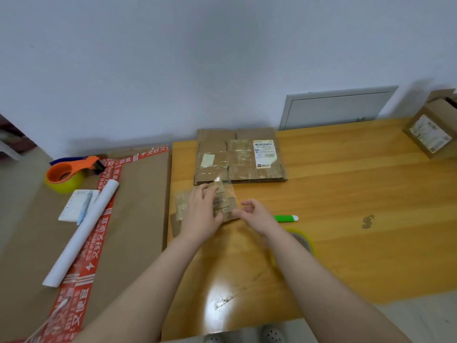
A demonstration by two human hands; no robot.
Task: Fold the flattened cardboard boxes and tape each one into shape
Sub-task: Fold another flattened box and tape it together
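Holds box (227, 206) just in front of stack (239, 155) on counter (346, 194), left grip (200, 211) curled over it, seemingly to keep flaps folded shut; pinches box's right edge with right grip (257, 214), likely squaring it before taping.

Yellow wooden table (346, 194), glossy, fills centre to 3 o'clock. On it, a green pen-shaped item with a white tip (285, 218) lies flat; a small brown scrap (367, 221) sits at its 3 o'clock, well apart. At 9 o'clock, a large flat carton with red printed tape (138, 206) carries a notepad (70, 209), a blue pen (84, 206) on the pad, and a white paper roll (81, 233) just beside them. Grey wall hatch (336, 107) at 1 o'clock. Perforated shoes (272, 334) at 6 o'clock.
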